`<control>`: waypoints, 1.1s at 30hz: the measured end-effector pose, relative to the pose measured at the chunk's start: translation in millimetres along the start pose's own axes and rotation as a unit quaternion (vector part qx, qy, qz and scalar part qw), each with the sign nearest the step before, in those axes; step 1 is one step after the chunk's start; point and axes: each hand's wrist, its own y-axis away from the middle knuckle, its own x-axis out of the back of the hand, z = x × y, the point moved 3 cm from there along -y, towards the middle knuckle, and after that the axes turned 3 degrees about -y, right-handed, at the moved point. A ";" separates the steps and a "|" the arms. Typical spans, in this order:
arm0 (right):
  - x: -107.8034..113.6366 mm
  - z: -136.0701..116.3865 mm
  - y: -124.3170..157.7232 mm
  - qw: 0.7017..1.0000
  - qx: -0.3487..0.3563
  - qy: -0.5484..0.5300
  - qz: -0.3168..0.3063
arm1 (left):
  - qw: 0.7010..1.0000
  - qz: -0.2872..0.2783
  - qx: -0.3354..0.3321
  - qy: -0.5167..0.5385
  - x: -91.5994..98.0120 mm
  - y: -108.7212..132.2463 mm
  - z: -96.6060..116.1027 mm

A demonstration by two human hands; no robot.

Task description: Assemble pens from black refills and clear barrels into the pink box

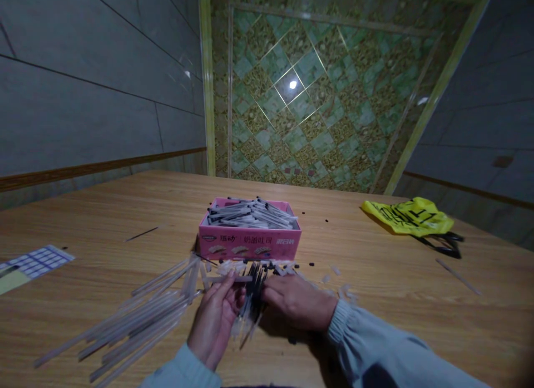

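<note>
My left hand [214,321] pinches a short translucent tube [240,279] between thumb and fingers, held level. Just right of it, my right hand [298,301] is closed, its curled fingertips at a bunch of thin black sticks [254,293]. Whatever those fingertips grip is hidden. Behind both hands stands a pink box [250,244], heaped with grey tubes with black ends [256,214]. Long clear tubes [146,324] lie loosely to the left of my left hand. Small black caps [311,264] and clear bits [336,270] are scattered in front of the box.
A yellow plastic bag [406,216] with dark lettering lies at the right, black straps [444,245] beside it. Nearer is a single thin tube [459,276]. At the left edge are a blue-and-white card [45,261] and a thin dark stick [142,234]. Walls border the wooden table [359,327].
</note>
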 end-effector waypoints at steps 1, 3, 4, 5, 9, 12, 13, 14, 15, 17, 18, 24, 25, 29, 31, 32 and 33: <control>4.5 -1.6 3.7 0.993 -0.062 -0.061 0.079 | 1.000 0.001 0.004 0.005 0.0 -0.3 -0.5; 12.4 -6.1 12.1 0.921 -0.207 -0.197 0.264 | 1.000 0.004 0.011 0.018 -0.7 -0.1 -2.2; 13.6 -10.6 14.8 0.867 -0.255 -0.270 0.332 | 1.000 0.002 0.016 0.023 -1.4 0.4 -3.3; 13.4 -15.9 15.6 0.810 -0.284 -0.346 0.380 | 0.999 -0.001 0.020 0.027 -2.3 1.0 -4.5; 12.8 -33.5 6.7 0.689 -0.296 -0.496 0.439 | 0.998 -0.013 0.041 0.036 -4.6 3.6 -7.9; 15.2 -35.2 5.4 0.687 -0.285 -0.480 0.465 | 0.998 -0.002 0.050 0.045 -4.1 3.8 -7.8; 16.0 -34.6 6.7 0.687 -0.281 -0.468 0.480 | 0.997 0.004 0.051 0.049 -3.7 3.6 -7.4; 16.6 -34.0 8.4 0.687 -0.278 -0.455 0.494 | 0.997 0.008 0.052 0.052 -3.4 3.4 -7.0; 17.1 -33.4 10.1 0.687 -0.274 -0.444 0.506 | 0.997 0.012 0.053 0.054 -3.2 3.3 -6.7; 17.4 -32.8 12.7 0.687 -0.266 -0.431 0.521 | 0.997 0.017 0.056 0.058 -3.0 3.4 -6.8; 17.2 -32.6 13.4 0.688 -0.263 -0.429 0.523 | 0.996 0.017 0.057 0.059 -3.2 3.5 -7.1; 14.4 -30.7 15.0 0.698 -0.259 -0.426 0.514 | 0.997 -0.002 0.062 0.047 -5.0 6.5 -11.1; 13.7 -30.3 15.2 0.699 -0.260 -0.427 0.512 | 0.997 -0.004 0.062 0.043 -5.6 7.4 -11.6; 11.0 -29.5 15.5 0.712 -0.265 -0.424 0.493 | 0.997 -0.004 0.074 0.032 -7.9 10.4 -12.9; 11.0 -29.7 15.6 0.725 -0.268 -0.409 0.486 | 0.996 0.002 0.081 0.034 -8.3 10.8 -13.1; 11.3 -29.9 15.8 0.729 -0.268 -0.402 0.484 | 0.996 0.004 0.083 0.037 -8.4 10.9 -13.1; 11.7 -30.1 16.0 0.732 -0.270 -0.398 0.483 | 0.996 0.007 0.085 0.040 -8.5 11.0 -13.0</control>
